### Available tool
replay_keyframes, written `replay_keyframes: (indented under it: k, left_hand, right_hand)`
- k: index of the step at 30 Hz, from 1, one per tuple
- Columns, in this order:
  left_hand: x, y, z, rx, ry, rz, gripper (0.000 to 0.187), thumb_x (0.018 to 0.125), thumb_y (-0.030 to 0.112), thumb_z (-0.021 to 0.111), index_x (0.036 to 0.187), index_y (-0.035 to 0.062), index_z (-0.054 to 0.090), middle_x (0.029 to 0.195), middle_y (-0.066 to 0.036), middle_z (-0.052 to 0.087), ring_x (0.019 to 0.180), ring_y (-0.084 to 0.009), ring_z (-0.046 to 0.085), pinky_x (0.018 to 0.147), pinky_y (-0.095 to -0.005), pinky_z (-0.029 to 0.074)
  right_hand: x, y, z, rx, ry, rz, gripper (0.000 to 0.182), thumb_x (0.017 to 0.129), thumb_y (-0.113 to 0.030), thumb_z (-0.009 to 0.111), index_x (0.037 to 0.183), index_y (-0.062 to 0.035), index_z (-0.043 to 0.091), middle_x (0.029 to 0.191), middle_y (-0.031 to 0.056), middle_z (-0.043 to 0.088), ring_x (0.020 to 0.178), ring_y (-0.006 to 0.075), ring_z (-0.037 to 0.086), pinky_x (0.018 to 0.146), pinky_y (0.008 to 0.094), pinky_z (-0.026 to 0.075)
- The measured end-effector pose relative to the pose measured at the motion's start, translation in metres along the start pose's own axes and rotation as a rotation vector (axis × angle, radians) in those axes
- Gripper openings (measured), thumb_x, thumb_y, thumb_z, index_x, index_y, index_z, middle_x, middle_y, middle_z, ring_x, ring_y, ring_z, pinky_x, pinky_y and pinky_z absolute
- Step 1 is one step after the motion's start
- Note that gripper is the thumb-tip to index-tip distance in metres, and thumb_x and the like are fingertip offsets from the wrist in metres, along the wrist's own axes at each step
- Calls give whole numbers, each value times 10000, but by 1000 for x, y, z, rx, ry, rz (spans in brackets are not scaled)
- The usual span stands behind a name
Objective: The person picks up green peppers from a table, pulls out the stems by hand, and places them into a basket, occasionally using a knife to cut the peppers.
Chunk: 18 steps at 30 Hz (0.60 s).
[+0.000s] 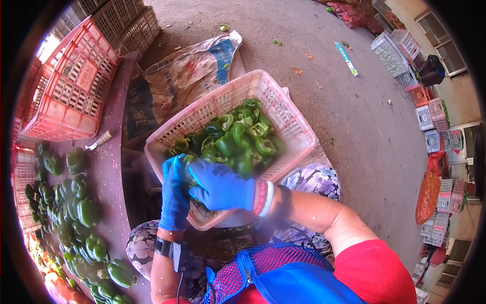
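Both my hands wear blue gloves and meet over the near corner of a pink plastic basket that rests on my lap. The basket holds several green bell peppers. My left hand and my right hand close together around one green pepper, which is mostly hidden between the gloves. My left wrist carries a black watch and my right wrist a red and white band.
A purple table to my left bears many more green peppers and a knife. Red crates stand beyond it. Printed sacks lie on the concrete ahead. More stacked crates line the far right.
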<state>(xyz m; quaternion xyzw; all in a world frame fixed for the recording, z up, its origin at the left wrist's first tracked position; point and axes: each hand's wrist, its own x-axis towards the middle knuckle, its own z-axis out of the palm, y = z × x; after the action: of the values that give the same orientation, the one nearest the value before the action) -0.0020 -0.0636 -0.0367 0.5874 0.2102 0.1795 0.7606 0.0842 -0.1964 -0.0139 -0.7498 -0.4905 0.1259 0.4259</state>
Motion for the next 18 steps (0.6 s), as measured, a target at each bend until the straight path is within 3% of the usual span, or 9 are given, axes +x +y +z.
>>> replay_keyframes:
  k: [3,5,6,9,14,18]
  left_hand:
    - [-3,0,8,-260,12,-133,315,1067,271,516,1283,47,562,1170,-45,618,1148,-159,578,1022,-317,456]
    - [8,-8,7,-475,97,-265,277,1033,215,584,1267,70,560,1170,-58,650,1094,-167,611,971,-323,495]
    - [10,-13,7,-353,150,-201,261,1017,206,623,1239,73,593,1186,-58,652,1075,-148,621,954,-319,507]
    - [21,-30,13,-227,330,-126,204,1008,178,638,1162,53,592,1060,-55,683,974,-144,648,889,-292,533]
    - [27,-53,26,44,448,-46,380,976,255,684,1203,-12,538,1065,-104,641,928,-140,605,811,-278,513]
    - [41,-45,16,-140,413,-178,407,989,323,658,1200,-7,549,1065,-112,645,928,-142,609,808,-277,511]
  right_hand:
    - [3,7,6,-16,37,-49,414,856,-242,677,1138,14,514,1054,250,604,944,450,605,800,517,495]
    - [11,6,5,-97,-87,85,393,846,-199,647,1141,16,502,1078,263,584,950,452,607,809,520,496]
    - [15,4,5,-135,-151,150,384,841,-177,633,1143,16,496,1089,270,574,953,452,608,814,522,496]
    - [15,8,21,-238,-70,177,349,818,-142,617,1113,9,510,1041,258,579,893,426,624,755,510,505]
    - [22,35,40,-493,141,274,276,825,-130,641,1051,-28,520,993,226,576,851,408,628,729,503,515]
    - [34,48,7,-232,356,502,294,892,-236,672,1035,-35,513,980,234,601,857,426,635,735,507,512]
